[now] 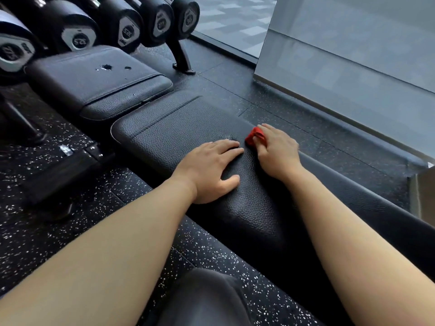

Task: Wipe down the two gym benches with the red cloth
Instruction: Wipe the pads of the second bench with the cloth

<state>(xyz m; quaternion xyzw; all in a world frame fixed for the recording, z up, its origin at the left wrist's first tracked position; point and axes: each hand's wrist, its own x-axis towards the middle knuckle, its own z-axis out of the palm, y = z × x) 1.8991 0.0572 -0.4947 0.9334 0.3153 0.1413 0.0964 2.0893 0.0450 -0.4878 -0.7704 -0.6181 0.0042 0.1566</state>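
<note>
Two black padded gym benches lie end to end. The near bench (169, 140) runs from the centre toward the lower right. The far bench (94, 74) sits at the upper left and has small tears in its top. My right hand (277, 149) grips a bunched red cloth (254, 136) and presses it on the near bench's right edge. My left hand (211, 168) lies flat on the same pad, fingers spread, just left of the cloth.
A rack of black dumbbells (127, 29) stands behind the far bench at the top left. Speckled rubber floor (58, 231) lies to the left, a glass wall (353, 55) to the right. My grey-clad knee (207, 300) shows at the bottom.
</note>
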